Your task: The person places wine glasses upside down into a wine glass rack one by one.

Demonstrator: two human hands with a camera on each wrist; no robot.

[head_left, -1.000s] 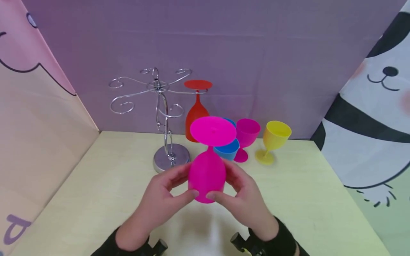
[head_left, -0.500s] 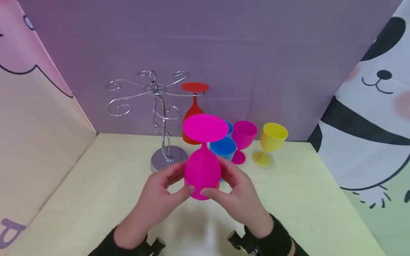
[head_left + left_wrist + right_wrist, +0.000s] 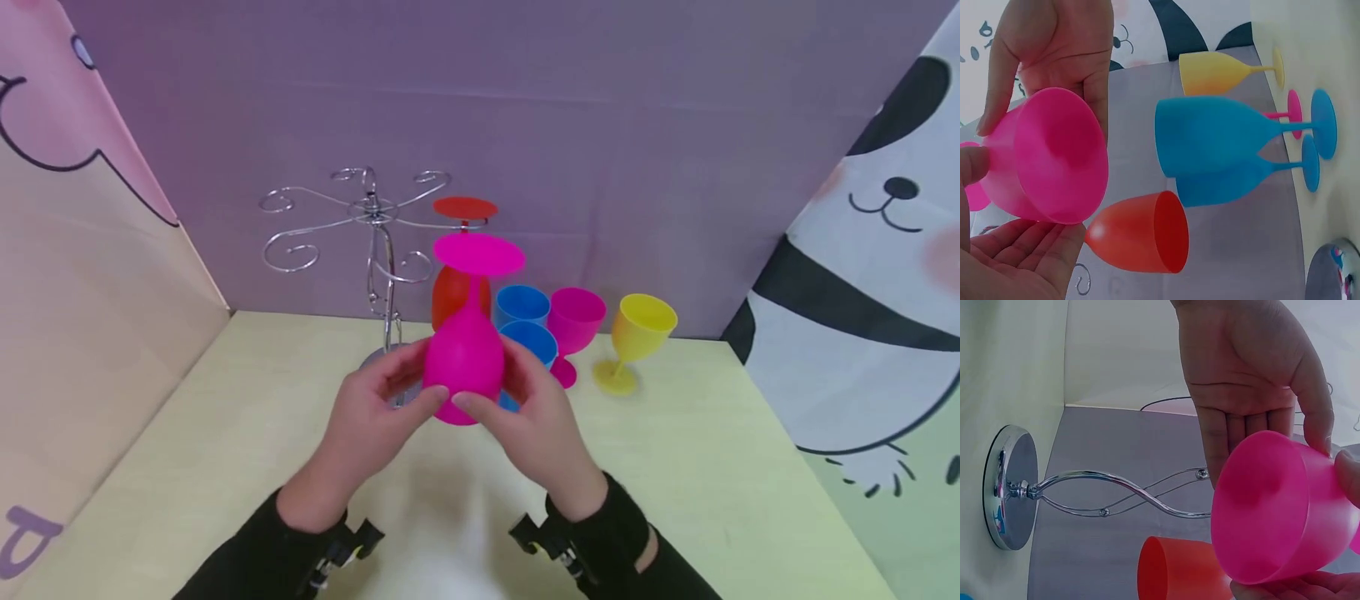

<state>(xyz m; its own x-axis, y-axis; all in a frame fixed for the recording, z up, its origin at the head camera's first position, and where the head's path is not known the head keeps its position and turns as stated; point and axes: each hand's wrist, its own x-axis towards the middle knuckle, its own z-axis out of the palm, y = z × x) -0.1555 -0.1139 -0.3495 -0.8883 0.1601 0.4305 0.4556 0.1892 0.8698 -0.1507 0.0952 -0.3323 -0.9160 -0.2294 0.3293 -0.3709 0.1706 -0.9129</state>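
A magenta plastic goblet is upside down above the table, its round foot on top. My left hand grips the bowl from the left, and my right hand grips it from the right. Both thumbs lie on the near side close to the rim. In the left wrist view the goblet's open mouth faces the camera. Behind it, a red goblet hangs upside down by its foot from an arm of the chrome stemware rack. The held goblet hides part of the red one.
Two blue goblets, another magenta goblet and a yellow goblet stand upright behind and to the right. Several curled arms of the rack spread out at the back left. A purple backdrop rises behind the table.
Both hands have lifted the magenta goblet and carried it slightly forward, toward the rack. Its foot now overlaps the red goblet in the head view. Their grip looks the same.
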